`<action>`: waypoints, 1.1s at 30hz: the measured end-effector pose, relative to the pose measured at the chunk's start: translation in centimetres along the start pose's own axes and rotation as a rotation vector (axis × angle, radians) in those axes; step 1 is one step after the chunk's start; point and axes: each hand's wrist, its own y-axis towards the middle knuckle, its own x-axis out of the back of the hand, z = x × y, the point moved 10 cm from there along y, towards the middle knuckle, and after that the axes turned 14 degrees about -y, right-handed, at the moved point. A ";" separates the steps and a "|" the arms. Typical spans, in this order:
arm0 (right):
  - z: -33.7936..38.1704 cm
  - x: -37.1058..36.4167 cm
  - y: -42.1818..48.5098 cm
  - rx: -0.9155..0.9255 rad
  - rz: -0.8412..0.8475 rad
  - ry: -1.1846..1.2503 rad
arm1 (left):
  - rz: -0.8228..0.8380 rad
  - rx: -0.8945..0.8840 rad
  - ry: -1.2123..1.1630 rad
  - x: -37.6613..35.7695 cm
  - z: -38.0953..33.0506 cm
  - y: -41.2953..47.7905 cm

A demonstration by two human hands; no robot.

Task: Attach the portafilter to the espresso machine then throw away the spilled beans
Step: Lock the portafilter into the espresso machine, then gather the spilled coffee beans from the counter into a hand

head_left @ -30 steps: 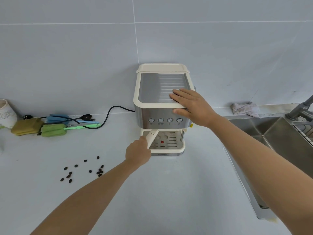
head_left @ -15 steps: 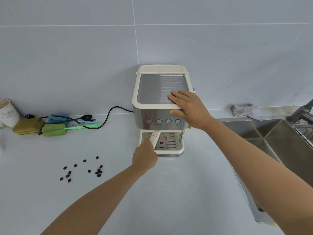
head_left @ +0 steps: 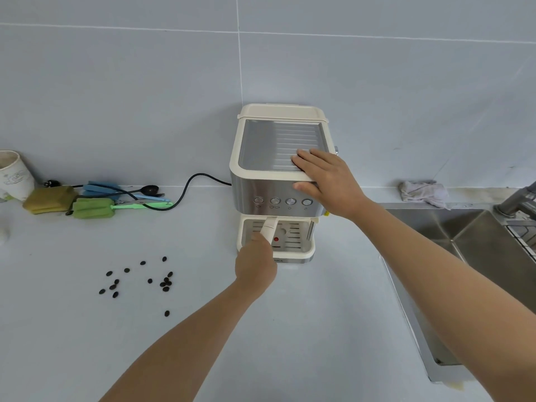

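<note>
Swung from a leftward slant toward centre, portafilter (head_left: 269, 226) handle sits under espresso machine (head_left: 278, 172), left hand (head_left: 255, 264) wrapped round it, right hand (head_left: 326, 177) flat on top; probably near locked, beans (head_left: 139, 281) untouched lower left.

Both forearms are bare from the near edge of the view up to the wrists, with no sleeve showing. The left hand (head_left: 255, 264) and the right hand (head_left: 329, 177) are bare too: no glove, ring, watch or bracelet shows on either.
</note>
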 end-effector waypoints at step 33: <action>5.1 -1.4 -1.5 -0.212 0.344 -0.064 | -0.329 -0.155 0.369 13.6 5.8 -1.8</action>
